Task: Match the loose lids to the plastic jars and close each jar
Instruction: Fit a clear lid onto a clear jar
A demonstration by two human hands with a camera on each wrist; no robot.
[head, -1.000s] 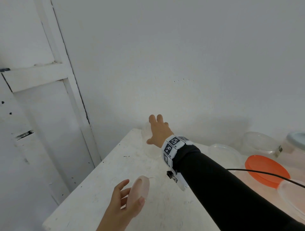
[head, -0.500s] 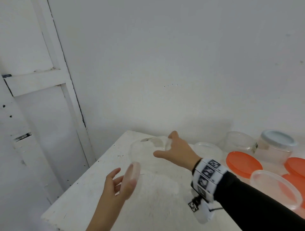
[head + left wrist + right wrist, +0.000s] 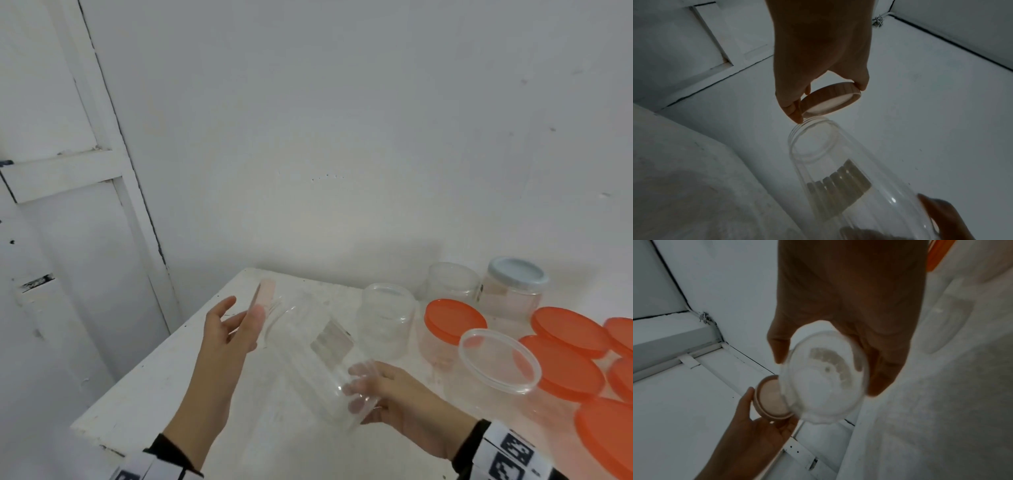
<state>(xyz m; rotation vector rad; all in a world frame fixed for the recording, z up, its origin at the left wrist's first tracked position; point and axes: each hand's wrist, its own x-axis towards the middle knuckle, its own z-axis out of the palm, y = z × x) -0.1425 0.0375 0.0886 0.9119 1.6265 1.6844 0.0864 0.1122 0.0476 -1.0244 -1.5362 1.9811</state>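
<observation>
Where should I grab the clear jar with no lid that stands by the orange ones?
Take the open clear jar around its round side wall, below the rim, with your fingers coming from the front. It stands upright with its mouth open, so the top gives nothing to hold, and an orange-lidded jar stands close on its right. A side grip probably keeps it steady.

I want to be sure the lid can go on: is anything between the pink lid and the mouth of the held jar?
Nothing visible. The pink lid in the left hand sits right at the open mouth of the clear jar gripped by the right hand.
</observation>
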